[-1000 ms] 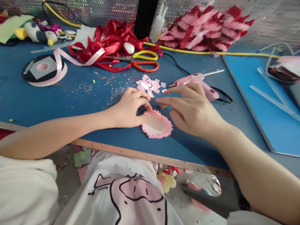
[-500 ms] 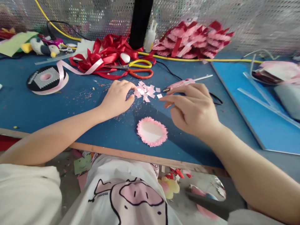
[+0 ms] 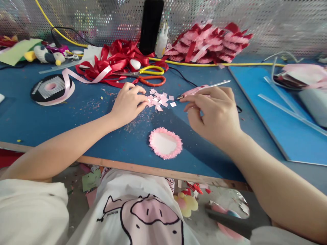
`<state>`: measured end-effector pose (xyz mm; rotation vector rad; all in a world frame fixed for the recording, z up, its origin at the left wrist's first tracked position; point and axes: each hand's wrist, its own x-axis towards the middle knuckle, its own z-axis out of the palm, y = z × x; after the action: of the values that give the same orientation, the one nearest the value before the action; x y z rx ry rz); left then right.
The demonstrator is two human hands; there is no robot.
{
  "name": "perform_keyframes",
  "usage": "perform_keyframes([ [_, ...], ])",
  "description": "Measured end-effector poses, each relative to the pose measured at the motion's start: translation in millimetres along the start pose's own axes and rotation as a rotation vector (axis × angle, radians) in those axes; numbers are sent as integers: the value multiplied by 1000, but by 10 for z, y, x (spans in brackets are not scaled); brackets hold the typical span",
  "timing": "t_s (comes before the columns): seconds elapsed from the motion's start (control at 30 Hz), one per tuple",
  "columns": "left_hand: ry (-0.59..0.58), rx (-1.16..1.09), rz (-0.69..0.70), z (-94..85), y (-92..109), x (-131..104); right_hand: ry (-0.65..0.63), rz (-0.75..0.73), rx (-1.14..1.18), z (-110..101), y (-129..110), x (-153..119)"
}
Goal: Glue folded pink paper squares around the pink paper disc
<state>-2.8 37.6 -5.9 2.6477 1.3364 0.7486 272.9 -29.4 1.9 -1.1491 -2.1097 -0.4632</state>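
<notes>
My left hand [image 3: 128, 103] has its thumb and forefinger pinched together at the left edge of a loose pile of small pink ribbon squares [image 3: 162, 98], on one of the squares. My right hand [image 3: 214, 114] hovers right of the pile, fingers curved and apart, with nothing visible in it. Behind its fingers lies a pink glue gun [image 3: 194, 90], its metal tip pointing left and a clear glue stick [image 3: 222, 83] jutting from its back; the hand partly hides it. Between my hands and the table's front edge rests a white oval disc [image 3: 163, 143] with a fluffy pink rim.
Behind are a ribbon spool [image 3: 49, 87], tangled red ribbon [image 3: 112, 56], scissors [image 3: 152, 80], a black phone [image 3: 151, 27], a small bottle [image 3: 161, 42] and pink-red frilled pieces [image 3: 209, 44]. A blue board [image 3: 276, 112] with clear sticks lies right.
My left thumb and forefinger have closed together at the pile's edge. My right hand has drawn back slightly to the right, away from the nearest square. The view has shifted a little.
</notes>
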Motion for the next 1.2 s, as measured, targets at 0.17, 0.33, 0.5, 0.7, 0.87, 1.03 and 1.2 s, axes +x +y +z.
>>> perform_keyframes([
  [0.17, -21, -36, -22, -20, -9, 20, 2, -6, 14, 27, 37, -9],
  [0.33, -40, -24, -58, -70, 10, 25, -8, -17, 29, 34, 52, -18],
  [0.5, 84, -162, -99, -163, 109, -17, -3, 21, -13, 64, 41, -26],
  [0.7, 51, -590, -175, -123, 185, -67, 11, 46, 31, 125, 6, -26],
  [0.87, -51, -886, -237, -71, 257, -87, -27, 33, 144, 104, -72, -7],
  [1.03, -113, -947, -177, -80, 395, -164, -136, 95, 346, 23, -207, 9],
  [1.2, -69, -887, -151, -96, 482, -218, -118, 179, 381, -13, -288, -1],
])
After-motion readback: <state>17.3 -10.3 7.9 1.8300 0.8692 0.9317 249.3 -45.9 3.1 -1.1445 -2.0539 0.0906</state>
